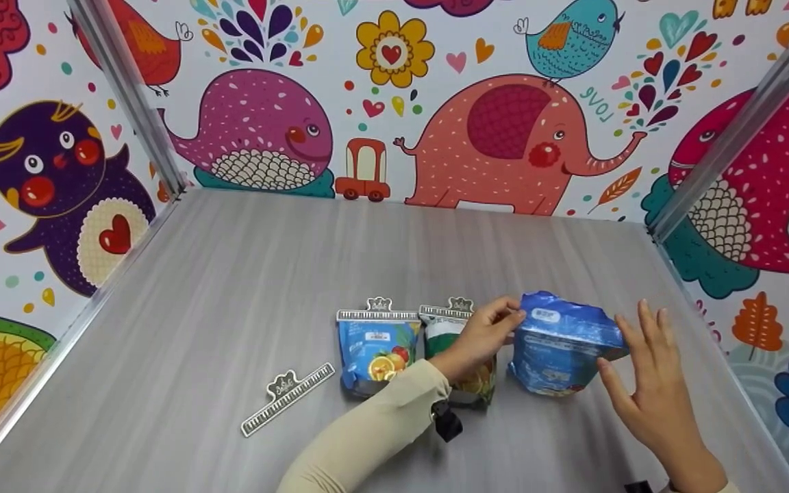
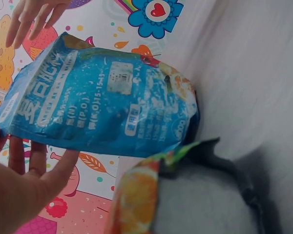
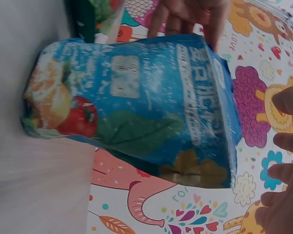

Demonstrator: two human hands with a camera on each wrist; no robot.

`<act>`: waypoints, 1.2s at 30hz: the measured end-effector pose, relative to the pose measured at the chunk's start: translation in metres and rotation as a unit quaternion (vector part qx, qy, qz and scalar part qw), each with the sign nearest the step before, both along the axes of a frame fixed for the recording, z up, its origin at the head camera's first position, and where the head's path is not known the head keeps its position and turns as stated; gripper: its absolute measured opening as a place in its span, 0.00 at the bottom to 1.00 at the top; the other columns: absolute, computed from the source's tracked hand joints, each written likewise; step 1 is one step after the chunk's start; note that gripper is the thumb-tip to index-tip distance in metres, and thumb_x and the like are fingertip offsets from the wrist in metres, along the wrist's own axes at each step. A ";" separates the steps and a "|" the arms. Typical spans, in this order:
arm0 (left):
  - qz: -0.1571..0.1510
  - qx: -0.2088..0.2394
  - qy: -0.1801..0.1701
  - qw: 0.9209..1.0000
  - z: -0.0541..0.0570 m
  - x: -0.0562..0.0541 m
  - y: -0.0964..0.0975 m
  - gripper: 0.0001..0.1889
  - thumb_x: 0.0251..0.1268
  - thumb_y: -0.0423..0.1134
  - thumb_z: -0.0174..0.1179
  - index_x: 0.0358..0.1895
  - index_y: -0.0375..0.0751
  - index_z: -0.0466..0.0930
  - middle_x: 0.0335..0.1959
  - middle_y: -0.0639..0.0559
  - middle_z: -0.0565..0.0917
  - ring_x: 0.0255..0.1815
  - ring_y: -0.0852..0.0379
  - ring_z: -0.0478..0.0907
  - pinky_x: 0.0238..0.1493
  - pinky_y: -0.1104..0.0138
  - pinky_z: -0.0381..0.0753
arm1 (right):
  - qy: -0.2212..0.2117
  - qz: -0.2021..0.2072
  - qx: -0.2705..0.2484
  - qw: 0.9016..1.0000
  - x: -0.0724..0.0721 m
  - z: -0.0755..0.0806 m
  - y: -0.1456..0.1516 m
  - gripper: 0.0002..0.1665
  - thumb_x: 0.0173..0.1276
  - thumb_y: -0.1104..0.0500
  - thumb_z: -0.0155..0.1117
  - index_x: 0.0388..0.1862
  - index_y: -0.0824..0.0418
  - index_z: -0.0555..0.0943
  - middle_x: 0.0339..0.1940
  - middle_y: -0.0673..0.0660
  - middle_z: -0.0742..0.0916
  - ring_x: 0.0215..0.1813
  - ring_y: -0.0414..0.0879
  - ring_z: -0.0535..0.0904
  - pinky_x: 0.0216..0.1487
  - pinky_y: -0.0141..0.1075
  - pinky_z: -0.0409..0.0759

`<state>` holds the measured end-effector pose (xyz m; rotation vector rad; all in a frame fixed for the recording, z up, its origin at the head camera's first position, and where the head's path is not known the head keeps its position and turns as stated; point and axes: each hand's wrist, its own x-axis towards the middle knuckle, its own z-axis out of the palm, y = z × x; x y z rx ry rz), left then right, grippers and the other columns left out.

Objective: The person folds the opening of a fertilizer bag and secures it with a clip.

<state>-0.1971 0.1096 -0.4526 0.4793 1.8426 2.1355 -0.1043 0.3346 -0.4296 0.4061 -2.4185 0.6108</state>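
A blue fertilizer bag (image 1: 559, 349) with fruit pictures stands on the grey table, its top edge flattened and uneven. My left hand (image 1: 480, 339) pinches the bag's upper left corner, thumb in front; the left wrist view shows the other fingers (image 2: 38, 153) behind it. On the opposite side, my right hand (image 1: 661, 383) is raised with fingers spread, close to the top right corner. From the right wrist, a gap shows between those fingers (image 3: 283, 141) and the blue bag (image 3: 136, 97).
Left of the blue bag stand a green-and-white bag (image 1: 439, 335), partly hidden by my left hand, and another blue bag (image 1: 374, 349). Silver piano-key clips sit along both tops. A loose matching clip (image 1: 288, 400) lies farther left. Patterned walls (image 1: 394, 103) enclose the table.
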 end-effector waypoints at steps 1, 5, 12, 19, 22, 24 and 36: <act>0.000 0.000 0.000 1.000 0.000 0.000 0.000 0.08 0.78 0.37 0.52 0.49 0.36 0.77 0.37 0.53 0.77 0.41 0.61 0.76 0.48 0.61 0.82 | 0.005 0.000 0.013 1.000 0.000 -0.002 -0.001 0.34 0.71 0.52 0.59 0.72 0.64 0.66 0.79 0.65 0.59 0.80 0.65 0.44 0.70 0.67 0.44; 0.000 -0.007 0.006 1.000 0.001 0.001 -0.001 0.08 0.78 0.37 0.52 0.49 0.36 0.76 0.38 0.53 0.77 0.42 0.61 0.76 0.48 0.61 0.82 | 0.034 -0.002 0.073 0.997 -0.001 -0.008 -0.004 0.41 0.76 0.34 0.43 0.72 0.64 0.68 0.79 0.65 0.60 0.79 0.66 0.46 0.73 0.63 0.43; 0.000 -0.010 -0.001 1.000 0.000 0.002 0.000 0.09 0.78 0.38 0.51 0.51 0.37 0.76 0.39 0.53 0.76 0.43 0.60 0.76 0.50 0.60 0.81 | 0.062 0.013 0.156 0.986 -0.006 -0.018 -0.008 0.39 0.78 0.35 0.38 0.79 0.55 0.60 0.81 0.60 0.57 0.80 0.62 0.45 0.75 0.56 0.39; 0.002 -0.007 -0.005 1.000 0.000 0.002 -0.001 0.09 0.78 0.38 0.51 0.50 0.37 0.77 0.39 0.52 0.76 0.43 0.60 0.76 0.50 0.60 0.81 | 0.062 0.028 0.183 0.981 -0.013 -0.027 -0.005 0.39 0.80 0.37 0.37 0.74 0.64 0.63 0.80 0.63 0.59 0.79 0.62 0.49 0.77 0.52 0.37; 0.001 -0.004 -0.004 1.000 -0.001 0.002 -0.001 0.09 0.78 0.38 0.52 0.50 0.37 0.77 0.39 0.52 0.77 0.43 0.59 0.76 0.50 0.60 0.81 | 0.060 0.031 0.189 0.980 -0.015 -0.030 -0.004 0.40 0.80 0.36 0.36 0.71 0.68 0.65 0.78 0.66 0.61 0.77 0.64 0.52 0.77 0.50 0.37; 0.000 -0.005 -0.003 1.000 -0.001 0.002 -0.001 0.09 0.78 0.38 0.51 0.49 0.37 0.77 0.40 0.52 0.77 0.43 0.59 0.76 0.50 0.60 0.81 | 0.056 0.030 0.193 0.979 -0.016 -0.032 -0.003 0.41 0.80 0.36 0.35 0.71 0.69 0.65 0.76 0.67 0.62 0.76 0.65 0.54 0.77 0.49 0.37; -0.004 -0.007 0.007 1.000 -0.002 0.003 -0.001 0.09 0.78 0.37 0.51 0.49 0.35 0.76 0.40 0.52 0.77 0.44 0.61 0.77 0.51 0.61 0.81 | 0.082 0.043 0.183 0.979 -0.021 -0.036 -0.002 0.38 0.81 0.39 0.35 0.68 0.70 0.66 0.69 0.70 0.69 0.66 0.68 0.62 0.76 0.53 0.42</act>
